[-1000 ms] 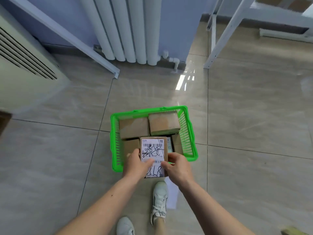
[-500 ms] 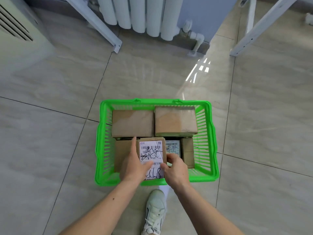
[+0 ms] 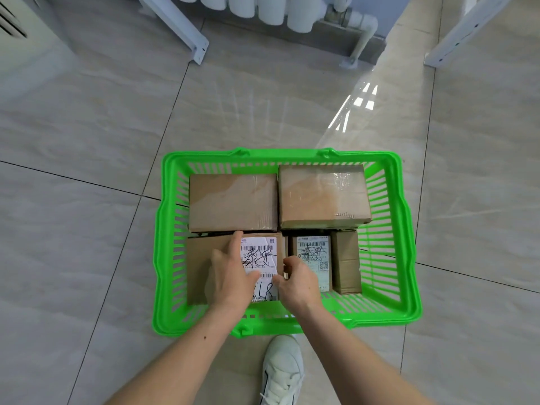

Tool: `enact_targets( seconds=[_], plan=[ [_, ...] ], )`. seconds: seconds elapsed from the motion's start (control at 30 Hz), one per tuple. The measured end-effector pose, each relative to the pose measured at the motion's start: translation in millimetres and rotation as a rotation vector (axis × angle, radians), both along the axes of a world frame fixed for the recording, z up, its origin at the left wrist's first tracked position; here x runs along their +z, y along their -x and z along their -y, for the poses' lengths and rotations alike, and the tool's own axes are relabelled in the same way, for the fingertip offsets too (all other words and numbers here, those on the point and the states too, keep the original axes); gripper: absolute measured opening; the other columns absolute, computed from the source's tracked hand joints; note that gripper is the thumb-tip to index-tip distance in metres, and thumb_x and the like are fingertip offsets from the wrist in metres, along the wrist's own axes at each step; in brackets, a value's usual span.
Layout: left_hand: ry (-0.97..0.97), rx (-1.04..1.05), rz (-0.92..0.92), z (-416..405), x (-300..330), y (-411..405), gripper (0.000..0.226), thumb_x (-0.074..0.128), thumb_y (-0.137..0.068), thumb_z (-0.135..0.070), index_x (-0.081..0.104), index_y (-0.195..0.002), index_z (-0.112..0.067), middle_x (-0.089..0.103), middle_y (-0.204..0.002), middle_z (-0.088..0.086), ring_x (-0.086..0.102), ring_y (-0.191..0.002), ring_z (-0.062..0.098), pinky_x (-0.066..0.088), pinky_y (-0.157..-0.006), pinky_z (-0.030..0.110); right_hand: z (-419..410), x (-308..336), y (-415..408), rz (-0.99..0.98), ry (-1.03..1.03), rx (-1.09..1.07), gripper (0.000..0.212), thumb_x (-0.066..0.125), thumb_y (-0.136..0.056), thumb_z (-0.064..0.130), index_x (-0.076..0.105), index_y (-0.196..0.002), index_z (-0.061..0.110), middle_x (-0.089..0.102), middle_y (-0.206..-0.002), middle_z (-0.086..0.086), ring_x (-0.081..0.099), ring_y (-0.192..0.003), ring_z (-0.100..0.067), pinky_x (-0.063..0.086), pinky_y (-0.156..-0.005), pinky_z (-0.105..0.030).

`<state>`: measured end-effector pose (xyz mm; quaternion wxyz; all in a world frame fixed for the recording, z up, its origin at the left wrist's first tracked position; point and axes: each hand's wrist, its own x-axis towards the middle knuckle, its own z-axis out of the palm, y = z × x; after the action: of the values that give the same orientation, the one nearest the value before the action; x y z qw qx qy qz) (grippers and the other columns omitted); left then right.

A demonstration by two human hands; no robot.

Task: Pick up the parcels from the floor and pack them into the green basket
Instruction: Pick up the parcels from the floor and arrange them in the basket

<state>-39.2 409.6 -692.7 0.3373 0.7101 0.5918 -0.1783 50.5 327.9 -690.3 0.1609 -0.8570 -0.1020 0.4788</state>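
The green basket (image 3: 280,155) stands on the tiled floor in front of me and holds several brown cardboard parcels. Two large ones fill its far half, one on the left (image 3: 233,200) and one on the right (image 3: 321,194). At the near middle, the labelled parcel (image 3: 260,258) with black handwriting lies on a plain brown box (image 3: 197,267). My left hand (image 3: 230,279) holds its left side, thumb on the label and index finger stretched forward. My right hand (image 3: 298,283) grips its right edge with curled fingers. Another labelled parcel (image 3: 314,258) and a narrow brown box (image 3: 346,261) lie to the right.
My white shoe (image 3: 282,369) stands just behind the basket. A white radiator (image 3: 263,10) with its pipe lines the far wall. White frame legs reach the floor at the far left (image 3: 187,39) and far right (image 3: 450,39). A pale vented unit (image 3: 17,39) is at the left.
Both hands carried the labelled parcel forward over the near rim and lowered it into the basket's near middle. My view has moved closer to the basket and tilted down.
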Motion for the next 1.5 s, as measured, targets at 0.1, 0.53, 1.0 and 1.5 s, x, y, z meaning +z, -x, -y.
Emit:
enact_targets(
  seconds=[0.1, 0.53, 1.0, 1.5],
  plan=[
    [0.001, -0.017, -0.02, -2.6, 1.6, 1.8, 0.089, 0.075, -0.078, -0.04, 0.019, -0.147, -0.044, 0.046, -0.117, 0.008, 0.061, -0.103, 0.032, 0.052, -0.082, 0.041, -3.1, 0.7, 0.7, -0.025, 0.025, 0.004, 0.034, 0.061, -0.09, 0.013, 0.057, -0.124, 0.009, 0.068, -0.121, -0.009, 0.061, -0.115, -0.028, 0.044, -0.091, -0.028],
    [0.003, 0.042, -0.009, 9.1, 130.4, -7.0, 0.047, 0.041, -0.099, -0.041, 0.031, -0.139, -0.017, 0.063, -0.127, 0.007, 0.06, -0.115, 0.034, 0.043, -0.082, 0.039, 14.9, 129.1, -3.7, -0.002, 0.053, -0.071, 0.048, 0.062, -0.091, 0.032, 0.051, -0.131, 0.01, 0.061, -0.131, -0.011, 0.055, -0.124, -0.029, 0.043, -0.099, -0.034],
    [0.037, -0.114, 0.225, 73.6, 301.6, 2.0, 0.037, 0.047, -0.096, -0.039, 0.047, -0.118, -0.01, 0.063, -0.12, 0.011, 0.058, -0.111, 0.033, 0.044, -0.085, 0.037, 136.2, 318.3, 23.0, 0.067, -0.007, -0.36, 0.052, 0.062, -0.087, 0.029, 0.05, -0.133, 0.01, 0.058, -0.134, -0.008, 0.055, -0.124, -0.027, 0.044, -0.103, -0.038],
    [0.074, -0.454, 0.245, 283.4, 369.8, -43.3, 0.045, 0.052, -0.091, -0.044, 0.046, -0.124, -0.014, 0.066, -0.11, 0.005, 0.058, -0.112, 0.029, 0.046, -0.095, 0.04, 359.4, 386.9, 26.3, 0.051, -0.073, -0.692, 0.046, 0.063, -0.085, 0.029, 0.051, -0.127, 0.013, 0.058, -0.11, 0.0, 0.057, -0.113, -0.024, 0.047, -0.1, -0.039]
  ],
)
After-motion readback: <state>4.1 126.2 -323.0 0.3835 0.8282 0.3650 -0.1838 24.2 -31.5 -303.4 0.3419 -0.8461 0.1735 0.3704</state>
